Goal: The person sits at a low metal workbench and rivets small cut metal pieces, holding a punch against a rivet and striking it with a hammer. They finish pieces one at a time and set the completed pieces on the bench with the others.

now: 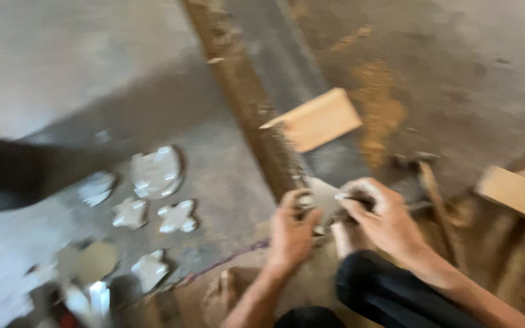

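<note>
The picture is blurred by motion. My left hand [291, 231] and my right hand [379, 217] meet low in the middle, both closed around a small pale flat piece [323, 197] at the near end of a long grey plank [287, 91]. What exactly the fingers pinch is too blurred to tell. My knee in dark cloth [378, 291] sits just under the right hand.
Several white cut-out shapes [153, 200] lie on the grey floor at left. A light wooden board [320, 118] rests on the plank. A hammer [429, 182] and wood offcuts [518, 191] lie at right, with sawdust [378, 103] beyond. A dark blurred shape [7, 173] crosses the left edge.
</note>
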Demonstrator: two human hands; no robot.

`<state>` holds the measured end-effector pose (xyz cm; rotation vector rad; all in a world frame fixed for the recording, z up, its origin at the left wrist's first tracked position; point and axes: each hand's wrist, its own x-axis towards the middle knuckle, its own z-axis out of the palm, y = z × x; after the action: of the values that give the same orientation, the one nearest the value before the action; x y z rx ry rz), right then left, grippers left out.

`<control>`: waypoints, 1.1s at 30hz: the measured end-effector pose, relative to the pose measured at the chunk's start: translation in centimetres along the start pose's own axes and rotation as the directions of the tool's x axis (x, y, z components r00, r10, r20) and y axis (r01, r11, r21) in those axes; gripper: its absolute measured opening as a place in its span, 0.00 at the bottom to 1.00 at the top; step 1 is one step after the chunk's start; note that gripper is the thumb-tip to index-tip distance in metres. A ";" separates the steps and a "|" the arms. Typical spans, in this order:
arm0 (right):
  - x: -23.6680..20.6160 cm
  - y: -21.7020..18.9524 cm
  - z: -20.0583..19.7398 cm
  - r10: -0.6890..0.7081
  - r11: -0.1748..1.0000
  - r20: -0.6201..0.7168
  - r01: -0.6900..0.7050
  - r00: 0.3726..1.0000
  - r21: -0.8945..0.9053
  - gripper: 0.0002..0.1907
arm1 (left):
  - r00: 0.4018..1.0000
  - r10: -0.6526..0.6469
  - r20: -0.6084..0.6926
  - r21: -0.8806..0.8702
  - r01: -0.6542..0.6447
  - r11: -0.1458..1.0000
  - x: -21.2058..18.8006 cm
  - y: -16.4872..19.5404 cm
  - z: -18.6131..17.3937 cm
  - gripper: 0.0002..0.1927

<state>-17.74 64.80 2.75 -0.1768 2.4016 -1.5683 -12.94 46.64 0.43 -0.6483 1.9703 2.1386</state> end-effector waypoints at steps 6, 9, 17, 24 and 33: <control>0.8 1.4 2.8 0.191 0.981 0.091 -0.194 0.977 0.023 0.09 | 0.989 -0.110 -0.102 -0.013 0.109 0.994 -0.1 -3.7 -1.0 0.16; 0.9 3.9 4.0 0.332 0.934 0.188 -0.351 0.924 0.074 0.15 | 0.996 0.093 -0.015 -0.279 -0.094 0.956 1.7 -5.8 -3.7 0.10; -1.3 14.5 5.1 0.455 0.884 0.558 -0.276 0.694 -0.378 0.23 | 0.693 0.165 -0.702 0.190 -0.041 0.981 6.2 -3.5 -35.0 0.09; -0.3 15.1 8.1 0.592 0.802 0.435 -0.446 0.679 -0.397 0.20 | 0.575 -0.146 -0.805 -0.129 0.070 0.989 4.3 -3.0 -43.6 0.16; -0.3 14.5 8.7 0.620 0.785 0.453 -0.508 0.641 -0.356 0.21 | 0.430 0.178 -0.885 0.383 0.454 0.805 4.9 -4.8 -44.3 0.19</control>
<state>-14.31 63.14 -13.71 0.0884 1.8700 -0.8303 -6.35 3.07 -7.60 -2.0326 2.6563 0.8622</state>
